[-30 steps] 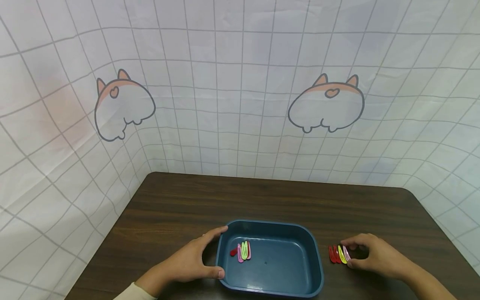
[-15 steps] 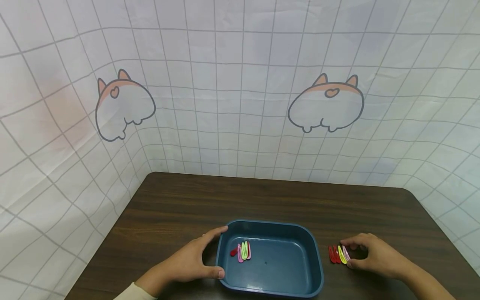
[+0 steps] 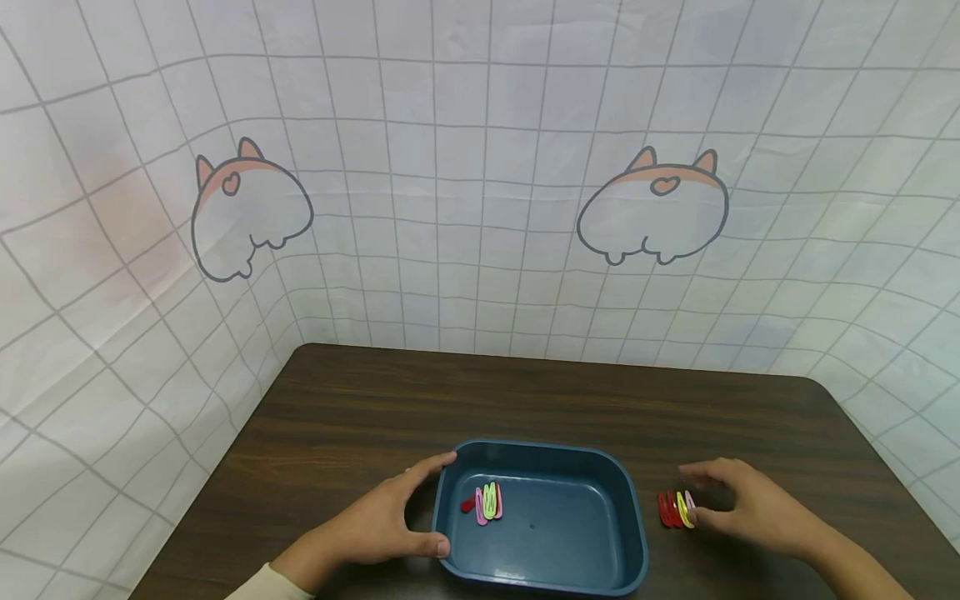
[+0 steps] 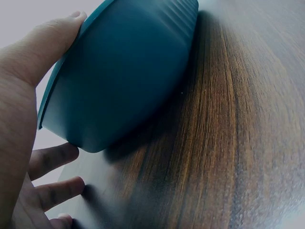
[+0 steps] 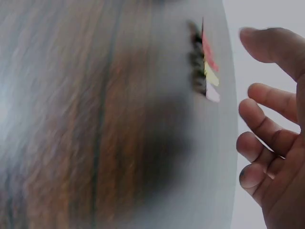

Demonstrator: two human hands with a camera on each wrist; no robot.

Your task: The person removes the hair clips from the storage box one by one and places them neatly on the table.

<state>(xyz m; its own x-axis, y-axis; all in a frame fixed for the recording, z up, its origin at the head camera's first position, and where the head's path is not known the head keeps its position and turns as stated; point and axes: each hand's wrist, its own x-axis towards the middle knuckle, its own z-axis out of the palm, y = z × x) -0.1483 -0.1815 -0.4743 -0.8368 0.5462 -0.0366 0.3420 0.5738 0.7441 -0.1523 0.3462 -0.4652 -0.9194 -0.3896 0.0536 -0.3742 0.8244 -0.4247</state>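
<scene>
A blue plastic tray (image 3: pixel 570 533) stands on the table. Inside, near its left wall, lie several snap hair clips (image 3: pixel 489 502), pink, light green and red. My left hand (image 3: pixel 378 521) is spread along the tray's left end, its thumb and forefinger touching the rim. Seen from the left wrist, the thumb rests at the rim (image 4: pixel 62 64) and the other fingers are loose. To the right of the tray, a row of red, yellow and pink hair clips (image 3: pixel 675 509) lies on the wood. My right hand (image 3: pixel 757 510) hovers just beside the row's pink end, fingers apart and holding nothing.
The dark wooden table (image 3: pixel 480 392) has rounded far corners. Behind and beside it hangs a white gridded cloth (image 3: pixel 450 208) with cartoon animal prints.
My right hand has loosened from the pink clip at the row's end and lifted slightly, thumb and forefinger moving apart. The left hand and tray stay in place.
</scene>
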